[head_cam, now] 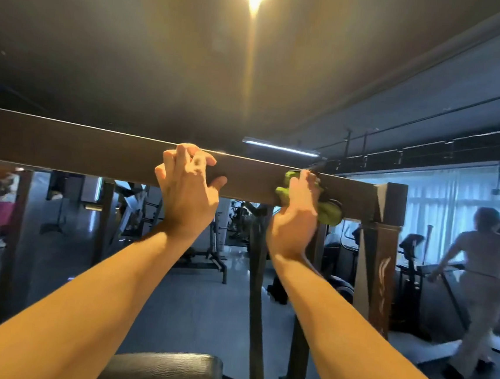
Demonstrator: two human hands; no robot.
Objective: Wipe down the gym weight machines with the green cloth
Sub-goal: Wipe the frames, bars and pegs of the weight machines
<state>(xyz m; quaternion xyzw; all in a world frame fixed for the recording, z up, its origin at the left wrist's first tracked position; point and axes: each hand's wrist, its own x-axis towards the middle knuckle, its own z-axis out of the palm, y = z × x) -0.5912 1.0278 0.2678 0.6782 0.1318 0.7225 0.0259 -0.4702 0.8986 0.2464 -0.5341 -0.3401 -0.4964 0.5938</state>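
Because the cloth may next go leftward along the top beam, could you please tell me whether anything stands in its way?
Yes: the left hand grips the beam just left of the green cloth, which the right hand holds against the beam. Beyond that hand the beam looks bare.

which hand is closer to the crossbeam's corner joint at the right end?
Right. The right hand, holding the green cloth on the crossbeam, sits just left of the corner joint; the left hand grips the crossbeam farther left.
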